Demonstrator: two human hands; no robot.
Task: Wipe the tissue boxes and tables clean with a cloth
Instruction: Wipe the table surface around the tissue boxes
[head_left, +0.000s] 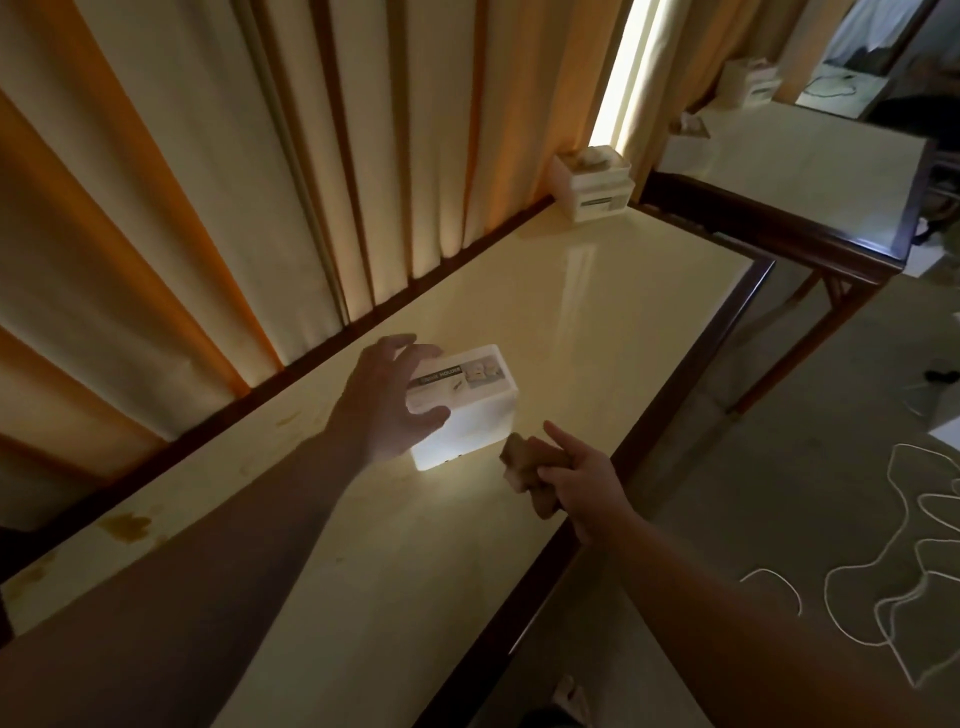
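Note:
A white tissue box (467, 410) with a printed label stands on the cream table (405, 561) with a dark wooden rim. My left hand (387, 400) grips the box's left end, fingers over the top and thumb on the front. Just to the right of the box, my right hand (576, 483) holds a bunched brown cloth (532, 475), index finger stretched out. The cloth sits close to the box's lower right corner; contact is unclear. A second white tissue box (595, 189) stands at the table's far corner.
Cream and orange curtains (208, 182) hang along the table's left side. Brown stains (127, 525) mark the table near its left rim. A second table (810, 156) with more white boxes stands beyond. White cord (914, 571) lies looped on the floor at right.

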